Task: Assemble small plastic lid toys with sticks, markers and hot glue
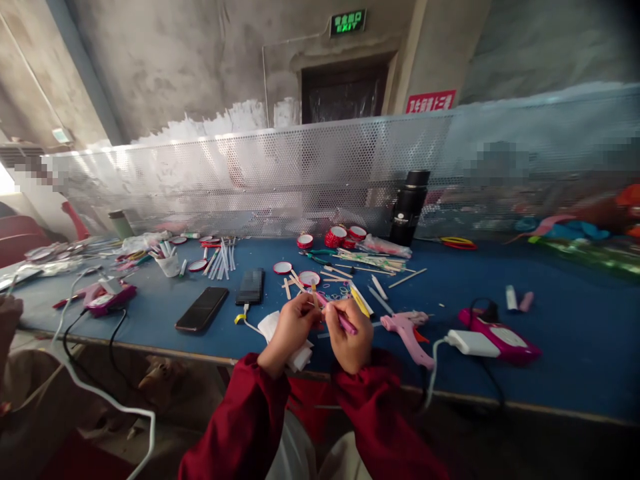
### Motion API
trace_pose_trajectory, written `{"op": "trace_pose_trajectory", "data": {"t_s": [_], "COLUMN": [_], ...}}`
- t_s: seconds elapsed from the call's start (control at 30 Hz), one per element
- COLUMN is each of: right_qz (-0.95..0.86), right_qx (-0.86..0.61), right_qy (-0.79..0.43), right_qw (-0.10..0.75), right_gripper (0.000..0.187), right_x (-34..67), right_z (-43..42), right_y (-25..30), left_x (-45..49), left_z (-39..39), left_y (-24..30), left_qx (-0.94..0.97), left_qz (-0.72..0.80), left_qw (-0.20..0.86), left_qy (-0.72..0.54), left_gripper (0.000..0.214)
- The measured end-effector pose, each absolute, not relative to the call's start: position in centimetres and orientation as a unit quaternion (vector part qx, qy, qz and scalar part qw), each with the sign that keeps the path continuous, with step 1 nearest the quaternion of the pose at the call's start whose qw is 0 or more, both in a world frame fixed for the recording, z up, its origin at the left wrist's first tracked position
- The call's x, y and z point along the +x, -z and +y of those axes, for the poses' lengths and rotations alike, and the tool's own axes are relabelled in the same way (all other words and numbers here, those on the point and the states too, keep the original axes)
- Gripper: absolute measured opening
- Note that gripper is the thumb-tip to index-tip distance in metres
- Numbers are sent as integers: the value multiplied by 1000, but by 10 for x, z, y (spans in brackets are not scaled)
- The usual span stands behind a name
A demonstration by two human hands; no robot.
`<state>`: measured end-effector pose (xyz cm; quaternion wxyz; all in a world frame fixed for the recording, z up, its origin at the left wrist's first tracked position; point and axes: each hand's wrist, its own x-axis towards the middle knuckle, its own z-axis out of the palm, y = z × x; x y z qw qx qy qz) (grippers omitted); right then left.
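My left hand [291, 329] and my right hand [350, 337] meet just above the near edge of the blue table [550, 347], both in dark red sleeves. My left fingers pinch the end of a thin wooden stick [316, 298]. My right hand is closed round a pink pen-like tool [344, 323] whose tip points at the stick. A white cloth [273, 327] lies under my left hand. Loose sticks [350, 273] and small red-rimmed round lids [309, 278] lie just beyond my hands.
A pink glue gun [407, 331] lies right of my hands, another [500, 337] with a white adapter further right, a third [105, 298] at left. Two black phones [201, 309] lie left of centre. A black flask [409, 207] stands by the perforated screen. Another person's hand [7, 320] shows at far left.
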<state>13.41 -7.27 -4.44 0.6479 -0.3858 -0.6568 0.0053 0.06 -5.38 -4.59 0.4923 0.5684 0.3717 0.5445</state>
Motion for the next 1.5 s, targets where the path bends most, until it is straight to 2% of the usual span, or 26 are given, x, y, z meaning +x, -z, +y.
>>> {"op": "trace_pose_trajectory", "data": {"t_s": [0.47,1.5], "right_qz": [-669,-650], "right_qx": [-377,-388], "right_qy": [8,20], "right_qw": [640,654], "right_gripper": [15,16], "right_x": [133,134], "right_z": [-71,-68], "right_y": [46,50], "left_x": [0,1], "left_z": [-53,-51], "left_y": [47,49], "left_qx": [588,565], "left_qz": [385,369], "left_qw": [463,497], "left_qy": [-541,-546], "left_gripper": [19,20]}}
